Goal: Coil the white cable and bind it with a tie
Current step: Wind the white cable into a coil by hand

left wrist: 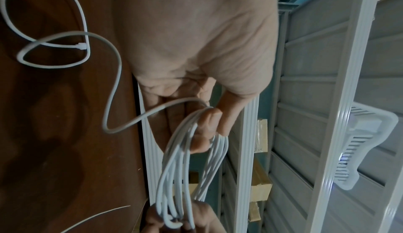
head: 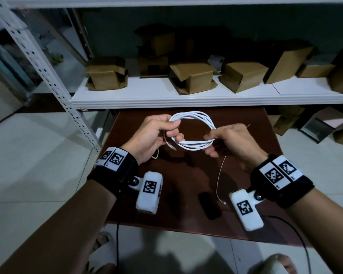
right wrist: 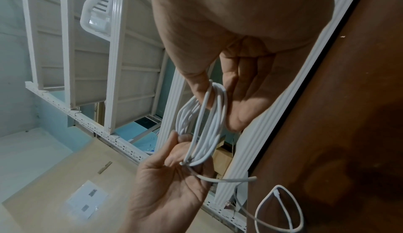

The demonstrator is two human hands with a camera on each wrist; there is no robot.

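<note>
Both forearms are bare. Behind the fingers, each wrist wears a black strap [head: 115, 175] carrying white blocks printed with black square markers, plus a white camera pod [head: 149, 192] on a screwed bracket; thin black cables trail back.

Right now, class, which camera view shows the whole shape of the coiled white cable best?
The head view: the white cable shows as a full round coil held between the left hand and the right hand. Both wrist views show the coil nearly edge-on, as a narrow bundle of strands running between the fingers, so its round shape is lost.
</note>
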